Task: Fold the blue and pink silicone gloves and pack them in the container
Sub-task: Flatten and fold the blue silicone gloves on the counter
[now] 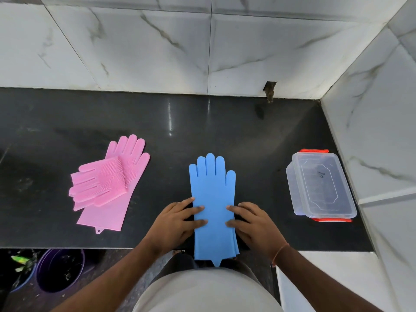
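Observation:
The blue gloves lie stacked flat on the black counter, fingers pointing away from me, cuffs hanging over the front edge. My left hand rests with straight fingers on the stack's left edge. My right hand presses its right edge the same way. To the left lie the pink gloves, one flat with its cuff toward me, the other folded across it with its bristled palm up. A clear plastic container with red clips stands at the right, with no lid on it.
White marble-tiled walls close the back and the right side. A small hole with a stub sits low in the back wall. Below the counter's front edge at left stands a purple bucket.

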The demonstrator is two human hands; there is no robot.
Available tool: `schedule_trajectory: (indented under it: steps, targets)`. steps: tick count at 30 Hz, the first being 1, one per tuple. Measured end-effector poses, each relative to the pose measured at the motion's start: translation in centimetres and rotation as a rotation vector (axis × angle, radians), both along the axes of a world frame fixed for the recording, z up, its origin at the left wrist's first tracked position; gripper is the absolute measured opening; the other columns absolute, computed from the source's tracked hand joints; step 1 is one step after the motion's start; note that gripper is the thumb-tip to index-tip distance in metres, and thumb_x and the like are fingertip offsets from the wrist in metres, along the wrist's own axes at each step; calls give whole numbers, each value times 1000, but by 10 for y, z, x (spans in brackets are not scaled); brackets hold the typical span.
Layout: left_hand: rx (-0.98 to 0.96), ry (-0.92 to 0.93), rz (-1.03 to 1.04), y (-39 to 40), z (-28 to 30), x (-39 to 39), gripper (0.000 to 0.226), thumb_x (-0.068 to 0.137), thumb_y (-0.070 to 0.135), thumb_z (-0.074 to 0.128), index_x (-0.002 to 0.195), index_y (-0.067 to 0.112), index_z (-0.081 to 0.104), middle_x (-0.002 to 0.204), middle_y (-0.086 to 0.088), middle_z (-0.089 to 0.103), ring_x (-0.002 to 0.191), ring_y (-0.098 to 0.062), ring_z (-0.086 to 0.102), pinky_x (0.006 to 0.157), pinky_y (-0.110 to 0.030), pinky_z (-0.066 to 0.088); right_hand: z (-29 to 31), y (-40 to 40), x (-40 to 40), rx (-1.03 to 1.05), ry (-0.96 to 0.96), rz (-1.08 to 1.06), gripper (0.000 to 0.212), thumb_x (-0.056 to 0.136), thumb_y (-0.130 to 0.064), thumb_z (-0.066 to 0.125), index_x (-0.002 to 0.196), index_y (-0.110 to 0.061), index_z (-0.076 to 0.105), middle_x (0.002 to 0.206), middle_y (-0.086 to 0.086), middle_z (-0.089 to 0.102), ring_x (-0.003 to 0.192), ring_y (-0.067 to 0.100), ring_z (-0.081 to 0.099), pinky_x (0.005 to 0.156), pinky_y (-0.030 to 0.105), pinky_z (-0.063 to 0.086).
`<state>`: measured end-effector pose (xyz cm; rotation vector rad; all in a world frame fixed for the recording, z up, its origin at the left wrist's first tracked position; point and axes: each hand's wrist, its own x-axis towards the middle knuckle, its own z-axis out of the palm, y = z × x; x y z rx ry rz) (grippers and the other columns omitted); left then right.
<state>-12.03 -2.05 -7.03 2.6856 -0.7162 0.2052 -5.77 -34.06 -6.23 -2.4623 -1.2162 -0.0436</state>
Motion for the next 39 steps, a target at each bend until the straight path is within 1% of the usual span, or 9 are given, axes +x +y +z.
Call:
schedule_trajectory:
  steps: [4,6,9,11,15,21,27,32,39]
  targets:
    - [-144,54,4,-3,0,-7,33,99,28,62,119,24,88,134,-1,80,129,-31,75,104,-42,63,1,4,-6,-34,122,12,18,103,-26,63,119,-27,72,155,-8,59,148,26,50,122,46,41]
    - [-259,159,125,-8,7,-4,34,98,29,59,117,22,87,125,2,83,120,-22,77,100,-35,62,8,13,2,-21,190,-19,23,102,-22,58,121,-24,70,142,-7,68,136,20,60,121,47,41]
    - [-351,383,404,-11,17,12,30,104,45,50,104,29,76,95,11,81,85,-15,74,74,-31,55,21,31,23,54,278,-230,17,109,-37,46,99,-31,58,84,-9,69,77,12,62,81,40,57]
    - [-366,479,554,-12,19,27,34,109,51,53,87,28,64,76,12,72,68,-9,65,65,-28,49,24,46,41,64,421,-412,27,110,-49,43,88,-33,45,66,-7,55,63,15,54,59,30,44]
    - [-402,603,716,-18,18,49,36,107,52,62,81,27,67,73,6,74,70,-11,70,70,-34,57,15,68,60,62,574,-693,38,104,-47,57,74,-25,51,59,-5,55,55,12,50,57,27,37]
    - [-505,585,830,-23,14,48,24,97,55,77,95,37,62,78,11,75,73,-7,74,66,-21,51,7,71,52,54,633,-834,34,97,-48,63,71,-26,56,61,-7,62,59,10,60,54,25,41]
    - [-535,617,854,-22,10,45,21,96,53,77,96,37,64,78,12,76,71,-6,75,68,-23,54,12,65,47,70,695,-849,27,94,-51,67,79,-29,62,69,-7,68,68,11,66,63,26,51]
    - [-530,511,835,-21,18,54,23,95,54,76,90,36,63,76,12,71,74,-4,69,64,-23,51,16,47,31,324,771,-940,31,92,-62,68,89,-32,65,77,-15,73,77,2,70,66,21,52]
    - [-475,231,499,-45,51,110,17,102,40,70,116,28,69,107,13,66,101,-11,63,89,-28,53,13,20,3,512,862,-1105,29,97,-61,65,98,-32,66,88,-8,77,88,17,75,90,45,65]
